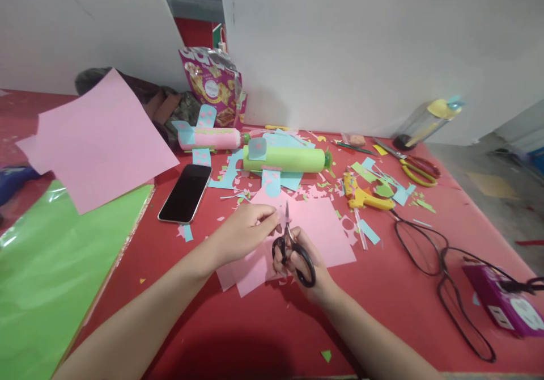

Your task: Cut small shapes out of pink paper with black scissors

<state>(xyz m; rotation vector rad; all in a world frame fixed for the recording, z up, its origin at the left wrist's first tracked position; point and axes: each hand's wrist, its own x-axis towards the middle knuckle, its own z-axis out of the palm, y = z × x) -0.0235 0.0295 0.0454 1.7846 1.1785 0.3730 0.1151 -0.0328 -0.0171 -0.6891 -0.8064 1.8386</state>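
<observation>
My right hand (312, 266) is wrapped round black-handled scissors (305, 264), their blades pointing away from me and nearly closed. My left hand (246, 229) is closed in a pinch just left of the blades. A small piece of pink paper (284, 218) shows at its fingertips, against the scissor blades. Beneath both hands lie pink paper sheets (329, 232), overlapping on the red table. Just beyond them rests a green paper-covered bottle (293, 159) with blue paper fins. Behind it to the left is a similar pink paper-covered bottle (216, 138).
A phone (186, 193) and large pink and green sheets (102, 142) lie left. To the right are a yellow glue gun (365, 194) with a looping cord, more scissors (414, 164), a clear bottle (427, 123) and a purple power strip (505, 300). A snack bag (215, 88) stands behind; paper scraps are scattered.
</observation>
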